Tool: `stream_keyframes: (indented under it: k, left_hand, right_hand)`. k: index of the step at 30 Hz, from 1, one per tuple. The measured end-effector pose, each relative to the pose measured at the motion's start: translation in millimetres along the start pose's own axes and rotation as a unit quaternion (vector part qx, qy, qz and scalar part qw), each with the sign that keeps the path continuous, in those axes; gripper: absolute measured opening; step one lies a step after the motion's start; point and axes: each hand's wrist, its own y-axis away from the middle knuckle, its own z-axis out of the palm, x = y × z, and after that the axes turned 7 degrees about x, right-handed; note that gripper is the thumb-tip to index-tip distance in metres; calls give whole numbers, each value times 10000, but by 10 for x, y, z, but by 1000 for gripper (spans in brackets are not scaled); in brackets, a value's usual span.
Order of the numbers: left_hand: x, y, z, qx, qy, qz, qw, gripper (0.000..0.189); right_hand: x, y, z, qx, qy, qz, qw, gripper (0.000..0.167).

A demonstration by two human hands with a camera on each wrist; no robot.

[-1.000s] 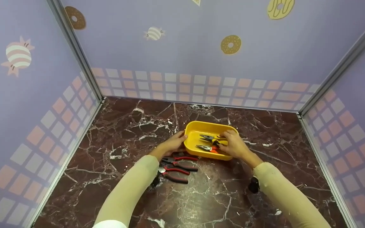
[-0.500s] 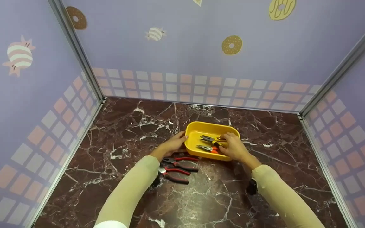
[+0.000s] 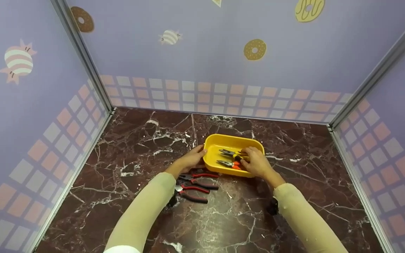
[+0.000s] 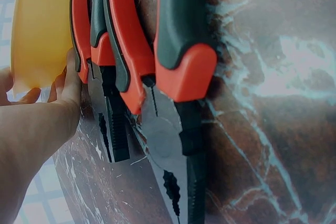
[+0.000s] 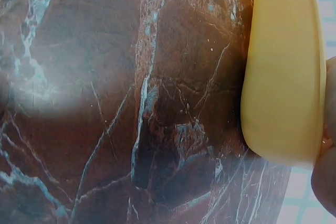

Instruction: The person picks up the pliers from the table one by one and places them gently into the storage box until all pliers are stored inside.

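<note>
In the head view my left hand (image 3: pixel 190 159) holds the left end of a yellow plastic tray (image 3: pixel 233 141), thumb at the rim and fingers along the outside. My right hand (image 3: pixel 257 162) reaches over the tray's right side and grips the handles of long-nose pliers with yellow-and-black grips (image 3: pixel 237 156). Beside them in the tray lie long-nose pliers with orange grips (image 3: pixel 227 164), their handle ends hidden under that hand. On the tabletop, close by my left wrist, rest two pairs of red-and-black pliers, the farther pair (image 4: pixel 110 114) and the nearer pair (image 4: pixel 163 129).
The dark red marbled tabletop (image 3: pixel 223 218) carries everything. Purple panels with printed sweets, the back wall (image 3: pixel 202 56) among them, stand on three sides, joined by metal corner posts (image 3: pixel 83 52). The right wrist view shows the tray's outer side wall (image 5: pixel 283 77).
My right hand and forearm have shifted slightly left and nearer, and the yellow-handled pliers have slid a little left in the tray. The left hand and the pliers on the tabletop stay put.
</note>
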Motion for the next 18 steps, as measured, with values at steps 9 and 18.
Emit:
stream_keyframes:
  k: [9, 18]
  left_hand:
    - [-7, 6, -31, -80, -54, 38, 9999, 55]
    - [-13, -13, -18, -148, -235, 66, 9996, 56]
  right_hand:
    - [-8, 0, 38, 15, 205, -7, 9998, 32]
    - [-9, 19, 43, -41, 468, 3, 9989, 31]
